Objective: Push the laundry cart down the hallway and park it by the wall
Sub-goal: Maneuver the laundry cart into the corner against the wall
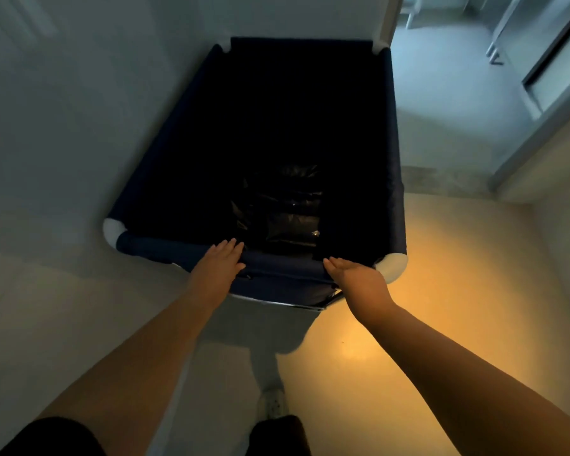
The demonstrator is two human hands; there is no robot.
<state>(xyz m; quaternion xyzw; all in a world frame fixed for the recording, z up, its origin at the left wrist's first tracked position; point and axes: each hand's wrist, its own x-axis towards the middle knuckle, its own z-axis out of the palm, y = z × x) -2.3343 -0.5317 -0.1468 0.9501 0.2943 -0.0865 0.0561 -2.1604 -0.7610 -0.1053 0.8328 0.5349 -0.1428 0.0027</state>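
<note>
The laundry cart is a dark blue fabric bin on a frame with white corner joints, seen from above in the middle of the view. Its left side runs along the wall. Dark plastic bags lie at its bottom. My left hand rests flat on the near rim bar, fingers extended over it. My right hand lies on the same bar close to the near right corner joint, fingers straight, not wrapped around it.
A pale floor lit warm yellow spreads to the right of the cart. Beyond a grey threshold strip a doorway opens into another room at the upper right, with a door frame and furniture legs. My foot shows below.
</note>
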